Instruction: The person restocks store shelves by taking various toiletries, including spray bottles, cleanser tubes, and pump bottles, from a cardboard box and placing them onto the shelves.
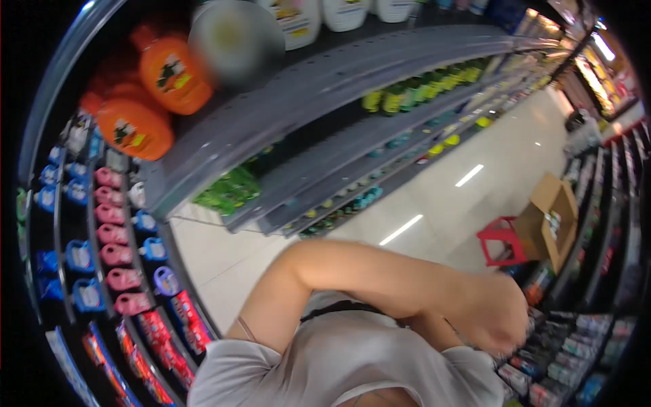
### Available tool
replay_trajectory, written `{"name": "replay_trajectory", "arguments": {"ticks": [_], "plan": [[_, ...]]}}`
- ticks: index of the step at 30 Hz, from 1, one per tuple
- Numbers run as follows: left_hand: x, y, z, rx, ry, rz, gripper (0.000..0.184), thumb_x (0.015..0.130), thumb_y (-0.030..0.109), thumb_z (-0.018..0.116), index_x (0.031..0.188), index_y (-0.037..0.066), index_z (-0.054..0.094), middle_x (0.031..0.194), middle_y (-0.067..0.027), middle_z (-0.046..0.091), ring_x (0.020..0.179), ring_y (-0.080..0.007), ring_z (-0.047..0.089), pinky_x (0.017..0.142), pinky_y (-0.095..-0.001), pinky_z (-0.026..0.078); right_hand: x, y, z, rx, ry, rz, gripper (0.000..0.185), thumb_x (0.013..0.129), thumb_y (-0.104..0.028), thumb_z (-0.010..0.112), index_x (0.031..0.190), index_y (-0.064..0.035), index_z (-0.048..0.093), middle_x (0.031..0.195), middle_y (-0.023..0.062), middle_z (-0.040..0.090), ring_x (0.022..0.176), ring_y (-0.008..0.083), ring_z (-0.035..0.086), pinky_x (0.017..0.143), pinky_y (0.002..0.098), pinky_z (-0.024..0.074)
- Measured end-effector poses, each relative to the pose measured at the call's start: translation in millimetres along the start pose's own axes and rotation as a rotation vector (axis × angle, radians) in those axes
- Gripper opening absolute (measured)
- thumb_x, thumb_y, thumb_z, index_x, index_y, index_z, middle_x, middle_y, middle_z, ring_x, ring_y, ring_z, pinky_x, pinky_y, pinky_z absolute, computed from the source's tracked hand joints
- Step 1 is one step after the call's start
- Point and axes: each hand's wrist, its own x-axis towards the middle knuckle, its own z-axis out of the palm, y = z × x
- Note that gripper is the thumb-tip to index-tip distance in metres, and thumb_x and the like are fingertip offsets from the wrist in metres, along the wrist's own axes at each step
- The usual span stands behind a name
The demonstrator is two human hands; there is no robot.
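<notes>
My left arm bends at the elbow and crosses in front of my grey-white shirt (366,359). My left hand (498,312) is at the right, smeared by motion, so its fingers cannot be made out; nothing it might hold can be told. Only a bit of my right arm shows behind the left forearm, and my right hand is hidden. Past the left hand lie shelves of small packaged goods (569,359). Orange bottles (178,78) stand on the upper shelf at the top left, apart from both hands.
A grey shelf unit (325,88) runs across the top, with white bottles (346,13) and yellow-green bottles (420,91). Pink and blue jugs (112,234) fill racks at left. On the tiled floor (434,197) stands a red stool (502,241) beside an open cardboard box (546,224).
</notes>
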Motion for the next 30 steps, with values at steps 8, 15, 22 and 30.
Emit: {"name": "replay_trajectory", "arguments": {"ticks": [8, 15, 22, 30], "plan": [[140, 48, 89, -0.445, -0.581, 0.661, 0.032, 0.08, 0.017, 0.047, 0.11, 0.009, 0.051, 0.077, -0.0071, 0.06, 0.069, -0.0195, 0.057, 0.063, -0.0334, 0.046, 65, 101, -51, -0.858, 0.371, -0.956, 0.006, 0.077, -0.013, 0.046, 0.076, -0.0067, 0.047, 0.069, 0.0115, 0.053, 0.067, 0.0302, 0.054, 0.057, 0.0421, 0.0418], [160, 21, 164, -0.884, -0.706, 0.747, 0.03, 0.078, 0.018, 0.049, 0.107, 0.008, 0.052, 0.079, -0.0078, 0.059, 0.071, -0.0205, 0.057, 0.063, -0.0336, 0.046, 12, 128, -167, -0.813, 0.665, -0.713, 0.009, 0.078, -0.015, 0.045, 0.08, -0.0089, 0.051, 0.074, 0.0101, 0.057, 0.067, 0.0295, 0.056, 0.057, 0.0417, 0.0431], [175, -29, 190, -1.15, -0.688, 0.643, 0.028, 0.077, 0.019, 0.05, 0.103, 0.008, 0.053, 0.081, -0.0085, 0.059, 0.072, -0.0215, 0.057, 0.063, -0.0339, 0.045, -11, 161, -247, -0.827, 0.693, -0.692, 0.013, 0.081, -0.017, 0.044, 0.085, -0.008, 0.053, 0.076, 0.0108, 0.057, 0.07, 0.0288, 0.056, 0.06, 0.0391, 0.0451], [202, -112, 174, -1.405, -0.633, 0.479, 0.027, 0.075, 0.02, 0.052, 0.099, 0.007, 0.055, 0.083, -0.0094, 0.058, 0.073, -0.0226, 0.057, 0.063, -0.0342, 0.045, -38, 149, -315, -0.655, 0.701, -0.708, 0.011, 0.078, -0.015, 0.046, 0.081, -0.0074, 0.052, 0.075, 0.0119, 0.057, 0.07, 0.0289, 0.056, 0.061, 0.0392, 0.0449]]}}
